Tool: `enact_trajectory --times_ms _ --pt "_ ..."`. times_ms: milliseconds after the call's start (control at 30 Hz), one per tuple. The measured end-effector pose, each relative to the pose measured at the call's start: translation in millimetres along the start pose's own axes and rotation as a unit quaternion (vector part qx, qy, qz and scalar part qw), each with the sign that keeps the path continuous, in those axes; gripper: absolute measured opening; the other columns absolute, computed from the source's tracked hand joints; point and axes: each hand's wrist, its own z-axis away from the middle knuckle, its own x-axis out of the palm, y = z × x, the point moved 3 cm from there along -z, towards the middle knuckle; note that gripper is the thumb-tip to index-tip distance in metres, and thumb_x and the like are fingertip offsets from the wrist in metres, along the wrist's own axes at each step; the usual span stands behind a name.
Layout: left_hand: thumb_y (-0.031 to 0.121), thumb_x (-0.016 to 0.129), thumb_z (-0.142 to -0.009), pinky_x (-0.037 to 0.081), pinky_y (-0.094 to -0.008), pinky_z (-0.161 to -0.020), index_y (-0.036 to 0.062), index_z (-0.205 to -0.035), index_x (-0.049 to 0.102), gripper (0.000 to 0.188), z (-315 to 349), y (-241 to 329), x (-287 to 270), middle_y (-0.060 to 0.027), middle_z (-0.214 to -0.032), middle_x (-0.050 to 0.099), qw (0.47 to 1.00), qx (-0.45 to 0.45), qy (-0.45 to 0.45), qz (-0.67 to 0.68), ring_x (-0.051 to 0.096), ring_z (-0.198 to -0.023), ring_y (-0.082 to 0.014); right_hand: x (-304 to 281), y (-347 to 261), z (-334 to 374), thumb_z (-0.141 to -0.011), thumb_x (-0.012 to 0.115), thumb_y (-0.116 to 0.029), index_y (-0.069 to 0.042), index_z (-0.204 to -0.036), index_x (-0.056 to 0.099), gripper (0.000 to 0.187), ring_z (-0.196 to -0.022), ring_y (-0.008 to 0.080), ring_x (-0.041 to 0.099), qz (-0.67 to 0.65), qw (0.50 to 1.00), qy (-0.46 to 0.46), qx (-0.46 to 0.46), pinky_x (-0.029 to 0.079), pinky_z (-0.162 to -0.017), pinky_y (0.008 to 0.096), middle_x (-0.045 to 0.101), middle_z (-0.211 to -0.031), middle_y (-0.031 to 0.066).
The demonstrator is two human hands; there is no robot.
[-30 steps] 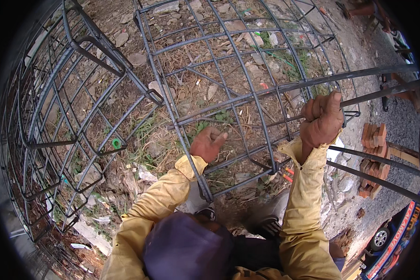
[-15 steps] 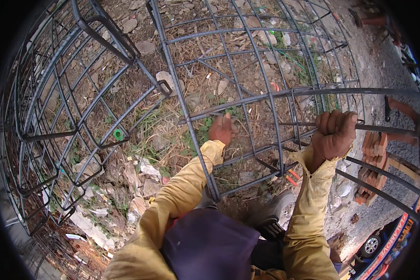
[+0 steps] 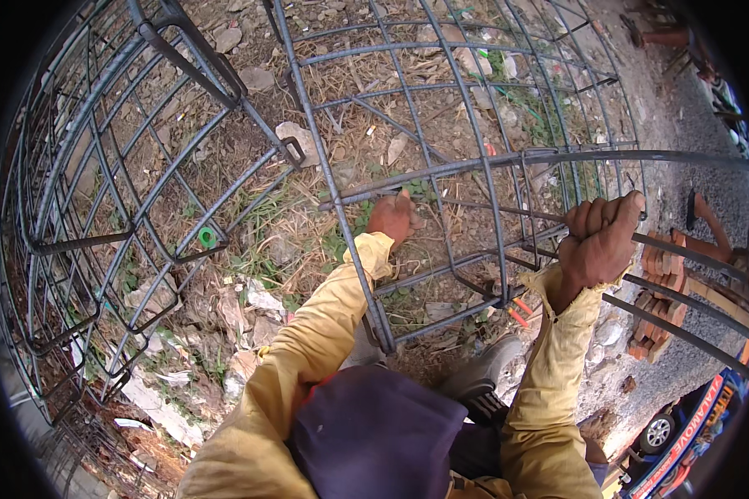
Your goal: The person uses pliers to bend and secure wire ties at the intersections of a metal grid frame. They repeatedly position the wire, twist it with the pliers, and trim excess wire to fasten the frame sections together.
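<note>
From my end the cage (image 3: 327, 172) hardly shifts, but the rod (image 3: 682, 252) does: over the past second its right end swings down in my view, away from the long bar (image 3: 641, 155), so it now slants across the cage rather than running near that bar. The right hand (image 3: 599, 237) is wrapped tightly around the rod, just outside the cage's right side. The left hand (image 3: 394, 218) is higher inside the cage than a second ago, fingers curled, thumb up by the long bar; I can't tell whether it pinches anything. Its sleeve (image 3: 324, 303) passes under a cage bar, which I judge hems in its reach. Around them I see a second cage (image 3: 79, 244) at left, a vehicle (image 3: 697, 424) at lower right, bricks (image 3: 656, 261) behind the jutting bars, a stone (image 3: 298, 141) between the cages, and a green ring (image 3: 201, 234) by the second cage.
</note>
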Motion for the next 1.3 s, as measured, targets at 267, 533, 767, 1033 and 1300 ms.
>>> enact_trajectory --times_ms 267,533,767,1033,1300 --pt "0.03 0.062 -0.088 0.044 -0.0496 -0.089 0.0067 -0.118 0.055 0.039 65 90 -15 -0.0179 -0.105 0.062 0.764 0.385 0.125 -0.503 0.055 -0.102 -0.0408 -14 0 -7 -0.1 0.048 -0.036 -0.015 -0.063 0.031 0.047 -0.042 0.0101 0.02 0.015 1.0 -0.013 -0.001 0.02 -0.042 0.0288 0.023 -0.05 -0.0031" --pt "0.025 0.067 -0.084 0.046 -0.0478 -0.089 0.007 -0.115 0.062 0.036 28 70 -32 -0.0193 -0.113 0.057 0.812 0.265 0.081 -0.513 0.055 -0.105 -0.0405 -15 -5 -7 -0.101 0.048 -0.036 -0.015 -0.067 0.033 0.043 -0.043 0.0094 0.02 0.027 0.997 -0.068 -0.009 0.02 -0.042 0.0289 0.023 -0.052 -0.0037" --pt "0.026 0.07 -0.082 0.049 -0.0474 -0.08 0.0085 -0.108 0.067 0.032 4 54 -52 -0.0175 -0.102 0.058 0.79 0.304 0.06 -0.529 0.06 -0.092 -0.0378 -13 -2 -1 -0.101 0.047 -0.036 -0.013 -0.061 0.035 0.047 -0.044 0.0093 0.026 0.036 0.999 -0.033 0.0 0.023 -0.043 0.0287 0.029 -0.05 -0.0027" --pt "0.021 0.064 -0.086 0.046 -0.0487 -0.086 0.0087 -0.113 0.062 0.03 18 53 -45 -0.0197 -0.108 0.059 0.749 0.34 0.099 -0.56 0.056 -0.1 -0.042 -17 -3 -4 -0.1 0.047 -0.035 -0.012 -0.062 0.034 0.047 -0.043 0.0092 0.025 0.011 0.999 -0.044 0.005 0.024 -0.043 0.029 0.028 -0.05 -0.0028" --pt "0.021 0.066 -0.079 0.049 -0.0473 -0.078 0.009 -0.095 0.064 0.02 -11 47 -53 -0.017 -0.097 0.058 0.739 0.247 0.088 -0.621 0.058 -0.091 -0.0375 -14 -1 -4 -0.099 0.052 -0.037 -0.013 -0.065 0.034 0.045 -0.043 0.0078 0.025 0.008 0.999 -0.035 0.007 0.021 -0.042 0.0273 0.028 -0.053 -0.0039"
